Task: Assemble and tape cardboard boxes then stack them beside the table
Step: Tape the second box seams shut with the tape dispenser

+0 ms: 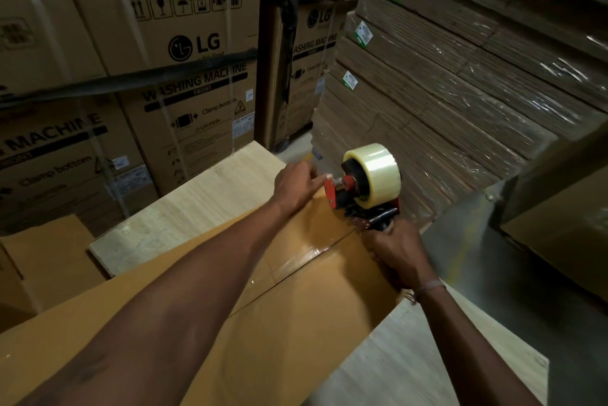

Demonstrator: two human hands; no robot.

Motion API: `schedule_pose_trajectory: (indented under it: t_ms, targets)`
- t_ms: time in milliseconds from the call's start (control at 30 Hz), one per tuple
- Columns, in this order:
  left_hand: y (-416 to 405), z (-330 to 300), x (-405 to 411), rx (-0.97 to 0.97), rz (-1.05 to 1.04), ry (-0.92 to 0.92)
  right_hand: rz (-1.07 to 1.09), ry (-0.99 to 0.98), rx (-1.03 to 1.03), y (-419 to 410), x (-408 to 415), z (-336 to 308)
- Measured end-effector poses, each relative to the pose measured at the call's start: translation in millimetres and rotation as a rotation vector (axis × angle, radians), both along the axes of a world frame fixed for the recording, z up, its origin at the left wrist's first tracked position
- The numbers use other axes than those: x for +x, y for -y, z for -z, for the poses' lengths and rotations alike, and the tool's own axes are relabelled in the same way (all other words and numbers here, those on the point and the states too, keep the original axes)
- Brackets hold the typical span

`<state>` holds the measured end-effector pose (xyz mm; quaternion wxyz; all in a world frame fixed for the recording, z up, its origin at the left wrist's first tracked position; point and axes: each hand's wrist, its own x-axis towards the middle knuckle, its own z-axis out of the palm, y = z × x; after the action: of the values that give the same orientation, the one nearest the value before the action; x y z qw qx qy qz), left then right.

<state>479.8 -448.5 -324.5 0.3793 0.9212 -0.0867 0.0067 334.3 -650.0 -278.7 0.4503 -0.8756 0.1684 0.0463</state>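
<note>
Box (296,323) beneath both hands: right (396,254) gripping tape dispenser (365,188), left (296,185) flat on top.

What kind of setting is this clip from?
Most likely a warehouse or stockroom: stacked washing machine cartons, shrink-wrapped bundles of flat cardboard, and a box being taped on a table.

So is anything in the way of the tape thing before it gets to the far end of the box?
Nothing visible blocks it. The tape dispenser sits at the far edge of the box, gripped by the right hand. Only the left hand is there, fingers at the dispenser's front by the box edge.
</note>
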Motion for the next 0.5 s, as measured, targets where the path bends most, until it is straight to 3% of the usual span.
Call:
schedule_pose_trajectory:
  t_ms: [300,500]
  targets:
    - [-34,3,-6,0.045,-0.069,0.047,-0.111,-0.028,0.152,-25,3,-10]
    - [-78,8,-15,0.056,-0.107,0.082,-0.188,-0.043,0.105,-58,6,-5]
